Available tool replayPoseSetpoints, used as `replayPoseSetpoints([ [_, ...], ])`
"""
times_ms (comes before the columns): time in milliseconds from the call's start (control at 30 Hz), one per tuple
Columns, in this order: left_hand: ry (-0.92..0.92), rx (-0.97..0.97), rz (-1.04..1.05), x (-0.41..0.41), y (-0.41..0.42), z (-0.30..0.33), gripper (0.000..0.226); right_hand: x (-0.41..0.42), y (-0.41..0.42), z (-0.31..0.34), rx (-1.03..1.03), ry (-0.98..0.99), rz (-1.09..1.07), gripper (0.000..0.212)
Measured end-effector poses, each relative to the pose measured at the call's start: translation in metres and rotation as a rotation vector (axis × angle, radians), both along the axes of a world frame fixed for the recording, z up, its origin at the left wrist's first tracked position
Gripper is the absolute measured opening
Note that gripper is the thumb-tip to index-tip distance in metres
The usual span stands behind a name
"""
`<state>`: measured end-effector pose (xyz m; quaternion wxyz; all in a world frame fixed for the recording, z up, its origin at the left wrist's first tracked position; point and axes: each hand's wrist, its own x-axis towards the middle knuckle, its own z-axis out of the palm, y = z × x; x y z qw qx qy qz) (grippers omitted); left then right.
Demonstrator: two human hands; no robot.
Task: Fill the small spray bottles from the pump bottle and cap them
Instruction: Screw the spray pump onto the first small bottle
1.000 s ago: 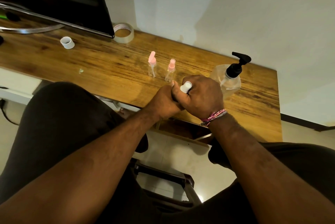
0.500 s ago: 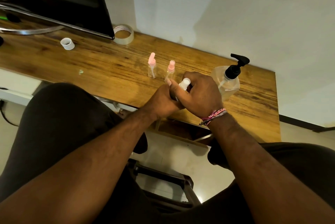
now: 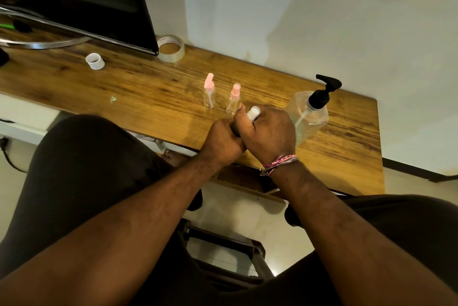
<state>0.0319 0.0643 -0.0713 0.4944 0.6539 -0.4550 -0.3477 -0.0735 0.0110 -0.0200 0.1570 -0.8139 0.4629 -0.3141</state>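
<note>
White cap point(image 3: 253, 113) higher, nearer the pink-capped bottle point(image 3: 234, 100).

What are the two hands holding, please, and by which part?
The right hand grips a white cap; the left hand is curled below it, its contents hidden.

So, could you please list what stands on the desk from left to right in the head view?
White cap → tape roll → first pink-topped spray bottle → second pink-topped spray bottle → pump bottle.
</note>
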Motion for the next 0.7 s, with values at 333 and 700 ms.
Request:
replayPoseSetpoints([
  [333, 0.057, 0.030, -0.002, 0.004, -0.001, 0.016, 0.040, -0.006, 0.003, 0.007, 0.110, -0.043, 0.240, 0.036],
  [700, -0.005, 0.031, 0.133, 0.008, -0.002, 0.018, 0.042, -0.007, 0.005, 0.011, 0.157, 0.011, 0.177, 0.032],
])
